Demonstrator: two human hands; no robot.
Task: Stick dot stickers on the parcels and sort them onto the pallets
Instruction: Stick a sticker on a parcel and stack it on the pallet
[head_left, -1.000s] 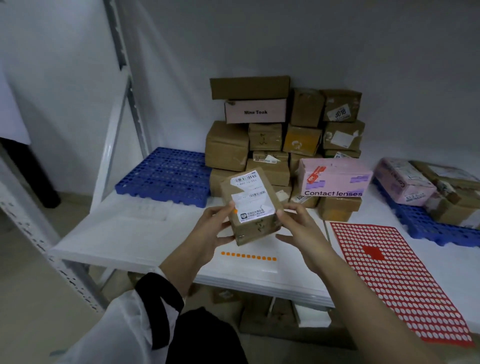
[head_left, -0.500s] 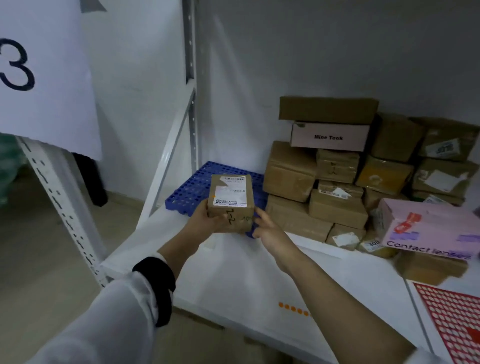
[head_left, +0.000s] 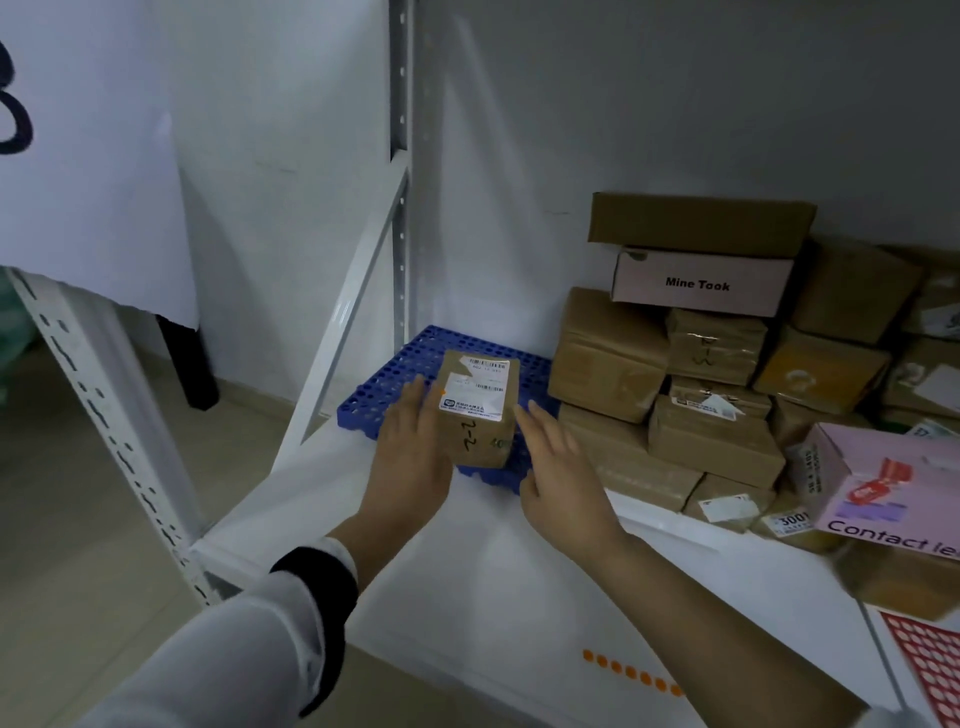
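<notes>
Our sorting step looks nearly done: the parcel (head_left: 480, 415) rests on the blue pallet (head_left: 387, 382), our left hand (head_left: 410, 460) straight-fingered against its side, right hand (head_left: 561, 470) spread just beside, so next we withdraw and fetch another from the pile (head_left: 701, 431).

"What's that above the perforated white post (head_left: 104, 415)?"
"A white paper sheet (head_left: 93, 156) with a black numeral, partly cut off. Beyond it, a dark leg (head_left: 189, 364) stands on the beige floor (head_left: 78, 519)."
</notes>
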